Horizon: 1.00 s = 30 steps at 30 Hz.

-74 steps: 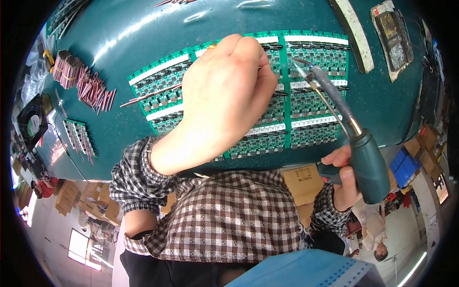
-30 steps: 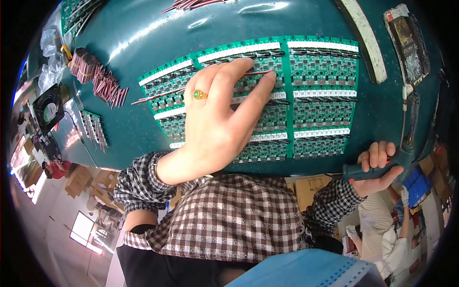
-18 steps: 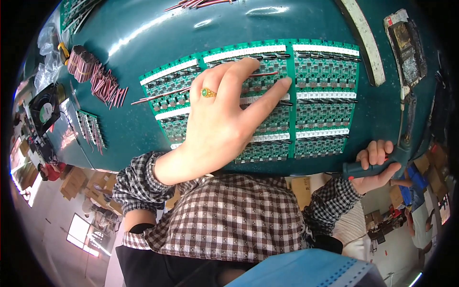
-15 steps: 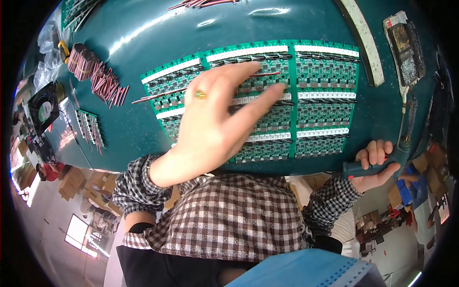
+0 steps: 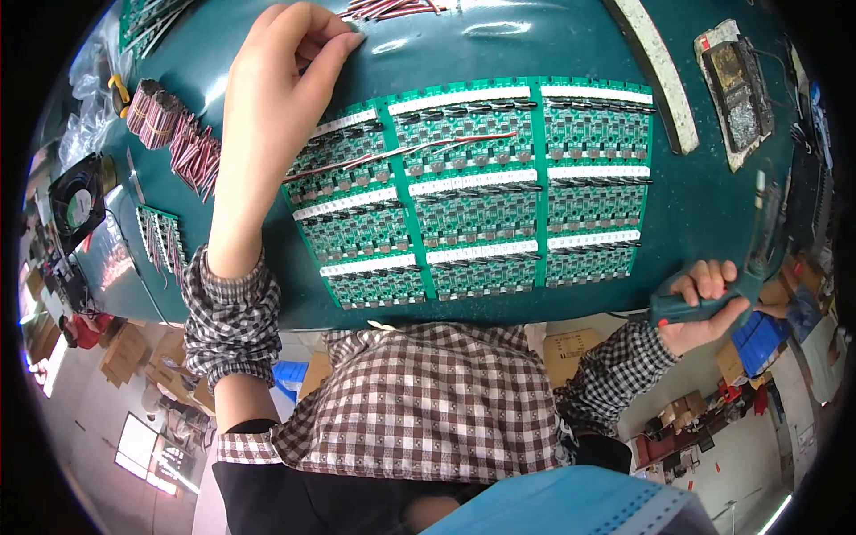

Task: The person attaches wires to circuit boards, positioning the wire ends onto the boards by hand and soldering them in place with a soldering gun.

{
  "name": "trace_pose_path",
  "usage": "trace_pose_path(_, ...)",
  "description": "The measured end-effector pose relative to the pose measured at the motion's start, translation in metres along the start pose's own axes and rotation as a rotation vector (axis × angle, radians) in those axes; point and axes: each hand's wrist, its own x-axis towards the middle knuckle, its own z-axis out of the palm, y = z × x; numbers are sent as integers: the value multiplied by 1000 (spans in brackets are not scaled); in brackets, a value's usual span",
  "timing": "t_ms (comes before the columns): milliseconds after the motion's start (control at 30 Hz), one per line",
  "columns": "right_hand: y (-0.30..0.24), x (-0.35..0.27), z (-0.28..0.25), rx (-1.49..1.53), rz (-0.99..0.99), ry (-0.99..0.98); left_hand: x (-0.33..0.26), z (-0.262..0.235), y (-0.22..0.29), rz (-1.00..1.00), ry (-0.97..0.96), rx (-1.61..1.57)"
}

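Note:
Near the far edge of the view, my left hand point(image 5: 283, 80) has its fingers curled in beside a pile of red, white and dark wires point(image 5: 392, 9). Whatever is between its fingertips is hidden. My right hand point(image 5: 695, 333) grips a dark green soldering gun point(image 5: 747, 287) at the right, its tip end pointing away from me. A panel of green circuit boards point(image 5: 477, 212) with white strips and rows of black parts lies in front of me. Across its upper left rests a red-and-white wire point(image 5: 428, 144), untouched by either hand.
Left of the boards lie a banded wire bundle point(image 5: 152, 116), loose cut wires point(image 5: 194, 156) and a small board with wires point(image 5: 162, 236). A black fan point(image 5: 78, 201) stands farther left. At the right are a pale bar point(image 5: 662, 76) and a grimy solder tray point(image 5: 740, 94).
My left hand has moved from above the boards up and left to the wire pile, leaving the red-and-white wire on the boards. The soldering gun has shifted slightly; my right hand keeps its grip.

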Motion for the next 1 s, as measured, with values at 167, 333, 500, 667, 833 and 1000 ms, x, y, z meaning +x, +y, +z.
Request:
trace_pose_path(167,-24,2,-15,-12,-90,29,4,2,1,-44,-23,-73)
trace_pose_path(333,-31,14,-32,22,-75,39,10,6,8,-146,-35,-55)
trace_pose_path(500,-26,6,-24,24,-70,6,0,-5,3,-182,-29,-113)
trace_pose_path(667,-25,3,-11,-98,-107,92,-5,-9,5,-137,32,-104)
trace_pose_path(833,-25,-7,17,-456,-343,157,-11,-11,11,-61,124,-88)
trace_pose_path(1000,-38,-6,35,-782,-641,216,-23,-7,33,-258,32,-398)
